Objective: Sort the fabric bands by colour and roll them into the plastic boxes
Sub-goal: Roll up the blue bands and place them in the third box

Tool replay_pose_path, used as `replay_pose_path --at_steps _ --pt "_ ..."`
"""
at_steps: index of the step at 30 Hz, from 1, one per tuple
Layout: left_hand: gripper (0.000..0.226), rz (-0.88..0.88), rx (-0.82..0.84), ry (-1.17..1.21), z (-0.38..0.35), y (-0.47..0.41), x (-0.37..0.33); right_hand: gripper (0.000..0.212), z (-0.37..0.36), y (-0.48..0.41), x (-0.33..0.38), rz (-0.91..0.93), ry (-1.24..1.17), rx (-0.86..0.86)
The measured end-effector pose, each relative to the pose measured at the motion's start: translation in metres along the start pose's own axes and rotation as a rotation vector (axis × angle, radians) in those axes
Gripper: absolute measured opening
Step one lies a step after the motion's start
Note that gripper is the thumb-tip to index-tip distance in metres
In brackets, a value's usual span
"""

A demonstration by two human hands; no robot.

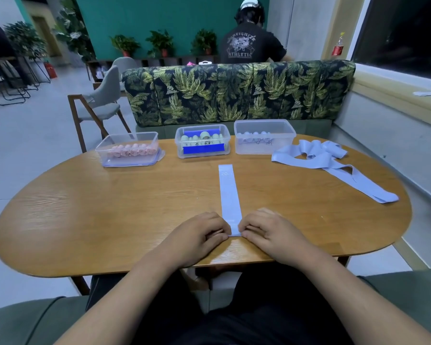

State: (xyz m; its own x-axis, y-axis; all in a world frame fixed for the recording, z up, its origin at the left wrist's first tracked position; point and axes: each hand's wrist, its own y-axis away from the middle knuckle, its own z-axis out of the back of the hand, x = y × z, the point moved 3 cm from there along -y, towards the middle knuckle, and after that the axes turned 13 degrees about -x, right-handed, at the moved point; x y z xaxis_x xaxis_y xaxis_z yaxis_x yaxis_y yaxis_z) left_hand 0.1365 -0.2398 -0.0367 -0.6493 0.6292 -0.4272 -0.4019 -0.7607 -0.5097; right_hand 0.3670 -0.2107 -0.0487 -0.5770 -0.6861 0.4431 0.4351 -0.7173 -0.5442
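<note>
Blue fabric band [230, 195] lies flat and straight on our wooden table [110, 207], its near end pinched by both our hands.
Our left hand [199, 235] and right hand [271, 232] sit either side of that end, fingers curled in, fingertips nipping its corners; beyond the far end stand three clear boxes: left box [128, 150] with pink rolls; middle box [202, 141] with pale green rolls; right box [264, 136] with pale blue rolls; a loose heap of blue bands [316, 155] lies just beside the right box.
</note>
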Motion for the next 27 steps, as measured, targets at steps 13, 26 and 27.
replay_pose_path --at_steps 13,26,27 --pt "0.017 -0.011 -0.058 0.003 -0.0027 0.0054 0.0015 0.014 0.0018 0.0081 0.0045 0.08 0.046 -0.042" --pt "0.025 -0.031 -0.06 -0.117 -0.0079 0.0077 0.0023 0.02 0.001 0.0101 0.0045 0.062 0.099 -0.082" --pt "0.027 -0.026 -0.065 -0.13 -0.0079 0.0083 0.0021 0.021 0.0008 0.01 0.0043 0.06 0.104 -0.085"
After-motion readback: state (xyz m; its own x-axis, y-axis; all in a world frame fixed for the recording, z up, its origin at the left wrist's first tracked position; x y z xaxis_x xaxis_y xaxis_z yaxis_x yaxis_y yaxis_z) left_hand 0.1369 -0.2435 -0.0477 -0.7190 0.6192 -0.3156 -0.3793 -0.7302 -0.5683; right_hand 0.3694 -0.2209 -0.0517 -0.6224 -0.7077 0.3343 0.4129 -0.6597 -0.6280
